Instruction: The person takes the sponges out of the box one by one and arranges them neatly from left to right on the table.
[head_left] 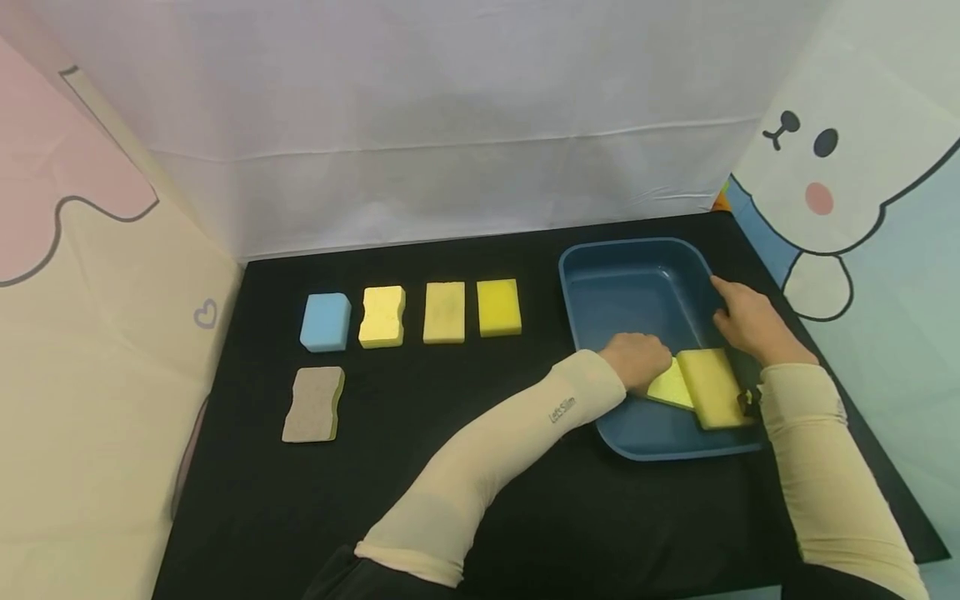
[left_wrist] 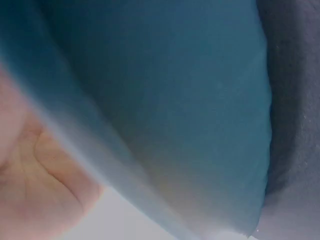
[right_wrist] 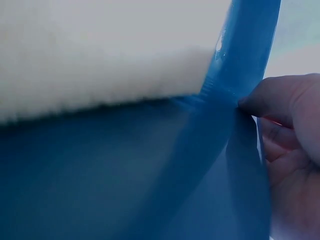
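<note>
A blue plastic basin [head_left: 626,292] stands at the right of the black table. Reaching over its left rim, my left hand [head_left: 637,360] holds the edge of a light yellow sponge [head_left: 670,385] with curled fingers; the fingertips are hidden. Against this sponge leans a thicker yellow sponge [head_left: 712,390] inside the basin. My right hand [head_left: 750,321] grips the basin's right rim, and the right wrist view shows its thumb [right_wrist: 267,97] pressed on the inner wall. In the left wrist view, the palm [left_wrist: 45,185] shows behind the blurred basin wall.
Along the back left stand a blue sponge [head_left: 325,322], a wavy yellow sponge [head_left: 382,317], a beige-yellow sponge [head_left: 444,312] and a bright yellow sponge [head_left: 498,307]. A grey-topped sponge [head_left: 312,404] lies nearer. Cloth walls [head_left: 450,125] border the table [head_left: 450,400].
</note>
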